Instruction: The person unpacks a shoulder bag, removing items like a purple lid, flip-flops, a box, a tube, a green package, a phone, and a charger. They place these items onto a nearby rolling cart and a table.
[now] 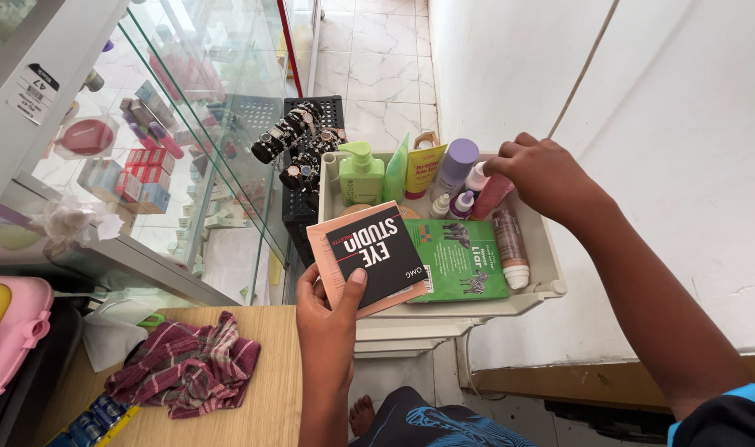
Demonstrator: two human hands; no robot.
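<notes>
My left hand [332,310] holds two flat cosmetic boxes together, a black one [376,254] on top of a peach one [323,242], over the near left corner of a white tray [545,263]. My right hand [543,175] reaches into the tray's far right corner, fingertips closed on the top of a pink bottle [492,195]. Inside the tray are a green box [460,260], a green pump bottle [361,173], a lilac bottle [454,167], a yellow tube [423,165] and a brownish tube [510,246] lying flat.
A glass display case [158,124] with boxed cosmetics stands at left. A black rack of wristwatches [299,145] sits beside the tray. A wooden tabletop [266,397] holds a striped maroon cloth [187,364]. A white wall [642,124] is at right.
</notes>
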